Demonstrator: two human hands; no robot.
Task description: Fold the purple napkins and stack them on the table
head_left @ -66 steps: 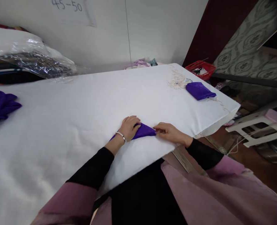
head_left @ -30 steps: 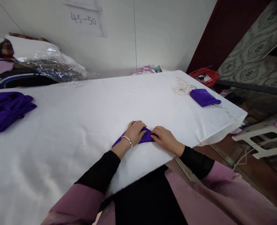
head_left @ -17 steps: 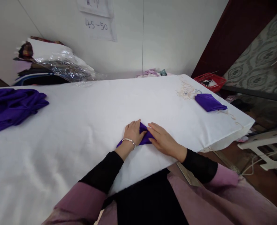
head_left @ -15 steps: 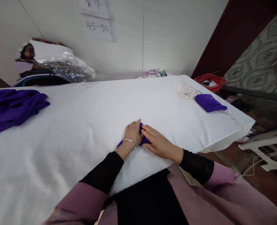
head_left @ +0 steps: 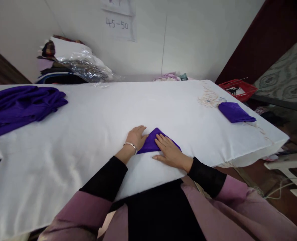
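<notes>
Shone cool and fairly even, bright across the white-covered worktop (head_left: 128,103), and rippled into sheen and soft grey shadow among the front-left folds. Glinted there, sharply, off the clear plastic wrap (head_left: 85,67)! Rendered the purple cloth (head_left: 149,142) deep and dark, with little texture. Fell away to dimness over the floor (head_left: 257,174), then nearly to black at top right. Smeared the patterned wall (head_left: 276,80) slightly; stretched the sleeves (head_left: 73,209) wide toward the bottom corners.
</notes>
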